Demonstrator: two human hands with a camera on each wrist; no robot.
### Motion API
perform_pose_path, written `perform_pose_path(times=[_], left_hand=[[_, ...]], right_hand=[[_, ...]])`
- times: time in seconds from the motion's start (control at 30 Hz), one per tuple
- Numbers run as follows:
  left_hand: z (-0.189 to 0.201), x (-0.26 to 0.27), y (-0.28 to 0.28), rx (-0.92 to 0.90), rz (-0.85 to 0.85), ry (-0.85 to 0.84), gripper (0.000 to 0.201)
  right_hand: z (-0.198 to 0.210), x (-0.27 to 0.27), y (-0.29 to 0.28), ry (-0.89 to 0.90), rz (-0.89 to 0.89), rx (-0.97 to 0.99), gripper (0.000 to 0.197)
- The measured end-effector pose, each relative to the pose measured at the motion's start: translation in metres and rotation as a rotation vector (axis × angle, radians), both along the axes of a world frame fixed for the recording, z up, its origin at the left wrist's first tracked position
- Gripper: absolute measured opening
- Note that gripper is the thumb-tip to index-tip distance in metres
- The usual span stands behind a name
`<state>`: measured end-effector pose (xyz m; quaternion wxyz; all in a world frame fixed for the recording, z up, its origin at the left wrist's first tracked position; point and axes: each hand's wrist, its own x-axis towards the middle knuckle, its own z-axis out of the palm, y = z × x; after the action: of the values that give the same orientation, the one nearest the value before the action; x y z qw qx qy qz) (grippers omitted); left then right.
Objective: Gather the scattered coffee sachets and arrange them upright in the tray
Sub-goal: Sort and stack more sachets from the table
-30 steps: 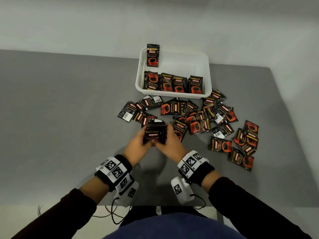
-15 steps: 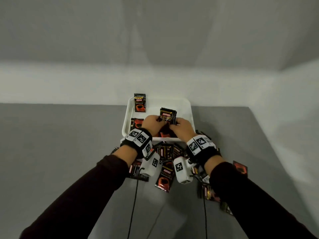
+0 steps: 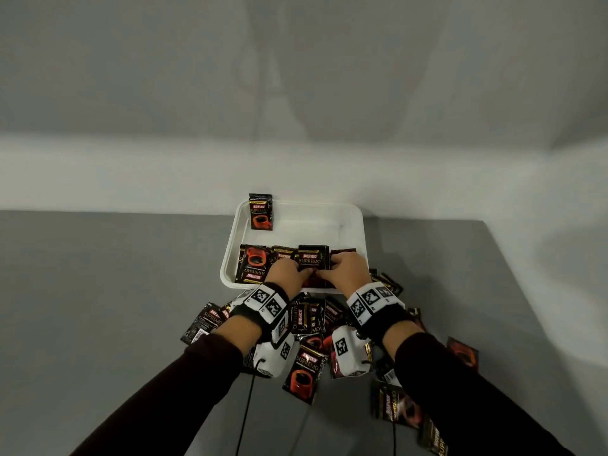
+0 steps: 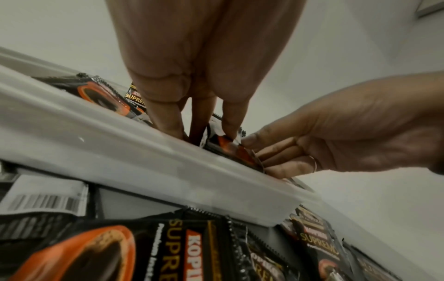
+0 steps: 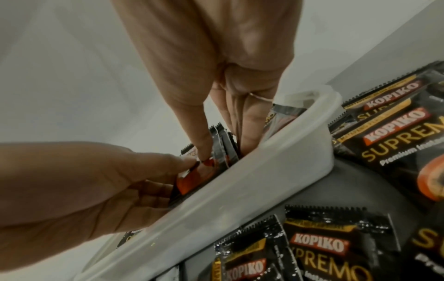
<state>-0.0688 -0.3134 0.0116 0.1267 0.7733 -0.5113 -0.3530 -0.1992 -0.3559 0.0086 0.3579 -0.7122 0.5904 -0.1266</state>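
Note:
A white plastic tray (image 3: 359,232) stands on the grey table. A row of black-and-red coffee sachets (image 3: 255,263) leans upright along its near wall, and one lone sachet (image 3: 261,212) stands at the far left corner. My left hand (image 3: 301,274) and right hand (image 3: 324,274) together pinch a small stack of sachets (image 3: 313,261) set down into that row. In the left wrist view my left fingers (image 4: 168,117) and thumb clamp the stack (image 4: 228,150) just behind the tray rim (image 4: 120,142). In the right wrist view my right thumb (image 5: 201,136) presses its front.
Several loose sachets (image 3: 304,373) lie scattered on the table in front of the tray, under and between my wrists, with more to the right (image 3: 462,352). A pale wall rises just behind the tray. Bare grey tabletop (image 3: 115,291) spreads to the left.
Both hands have carried the stack from the table in front of the pile forward into the tray and lowered it among the row at the near wall.

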Motion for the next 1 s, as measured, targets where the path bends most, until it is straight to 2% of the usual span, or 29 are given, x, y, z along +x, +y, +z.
perform_pose_path(times=[0.13,0.23,0.37,0.43,0.53,0.6,0.7,0.77,0.83,0.9,1.0], left_hand=[[-0.001,0.004,0.000,-0.053,0.038,0.044,0.039],[-0.002,0.005,0.001,-0.053,0.028,0.036,0.041],[0.004,0.005,0.006,-0.062,0.042,0.064,0.037],[0.010,0.007,0.013,-0.104,0.045,0.063,0.036],[0.018,0.015,0.037,-0.295,0.064,0.078,0.036],[0.017,0.025,0.064,-0.414,0.020,0.060,0.026],[-0.003,0.043,0.111,-0.321,-0.149,0.026,0.016],[-0.023,0.053,0.139,-0.214,-0.239,-0.091,0.020],[-0.042,0.059,0.156,-0.179,-0.266,-0.171,0.029],[-0.052,0.062,0.167,-0.191,-0.259,-0.216,0.039],[-0.058,0.064,0.177,-0.176,-0.306,-0.369,0.051]], right_hand=[[0.001,-0.003,0.002,-0.031,-0.020,-0.012,0.029],[0.003,-0.007,0.006,-0.048,-0.074,-0.049,0.042],[0.009,-0.019,0.012,-0.099,-0.121,-0.054,0.047],[0.013,-0.026,0.018,-0.157,-0.137,-0.047,0.042],[0.018,-0.033,0.039,-0.231,-0.130,-0.038,0.018],[0.015,-0.035,0.060,-0.175,-0.040,-0.055,0.009],[-0.004,-0.032,0.097,-0.029,0.112,-0.059,0.009],[-0.021,-0.026,0.119,0.083,0.188,-0.024,0.017],[-0.037,-0.020,0.136,0.193,0.243,0.006,0.035],[-0.048,-0.016,0.147,0.240,0.228,-0.001,0.049],[-0.052,-0.012,0.153,0.300,0.176,-0.045,0.055]])
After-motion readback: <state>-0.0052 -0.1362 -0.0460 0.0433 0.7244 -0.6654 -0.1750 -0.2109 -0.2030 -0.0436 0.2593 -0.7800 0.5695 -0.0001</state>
